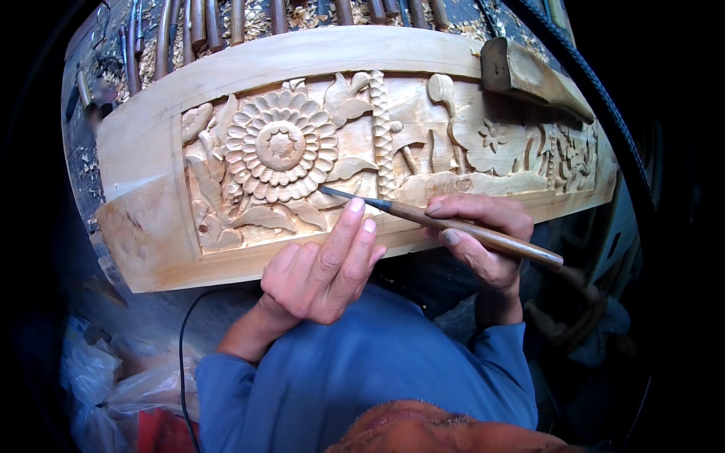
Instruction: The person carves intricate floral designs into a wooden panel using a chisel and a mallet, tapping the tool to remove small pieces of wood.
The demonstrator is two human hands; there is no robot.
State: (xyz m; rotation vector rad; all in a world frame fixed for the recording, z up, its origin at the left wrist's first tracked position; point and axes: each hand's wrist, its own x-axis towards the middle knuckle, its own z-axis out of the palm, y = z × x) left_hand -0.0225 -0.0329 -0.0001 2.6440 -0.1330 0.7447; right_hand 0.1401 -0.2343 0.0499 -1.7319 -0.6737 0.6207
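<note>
One held chisel (491, 238), one panel (385, 143)

The carved panel (302, 53) is pale, matt bare wood, planed smooth along its plain border but scooped into crisp ridges over the petals of the round flower (281, 145), with faintly uneven tool-marked ground between the raised shapes. The carving tool (483, 234) pairs a smooth brown wooden handle, polished enough to catch a highlight, with a slim dark metal blade, while the wooden block (529, 79) looks worn and scuffed. Curled, papery wood shavings (260, 26) lie rough among smooth wooden tool handles (239, 21); the blue shirt (362, 355) is soft matt cloth, and the crumpled bag (143, 400) is glossy, translucent plastic.
</note>
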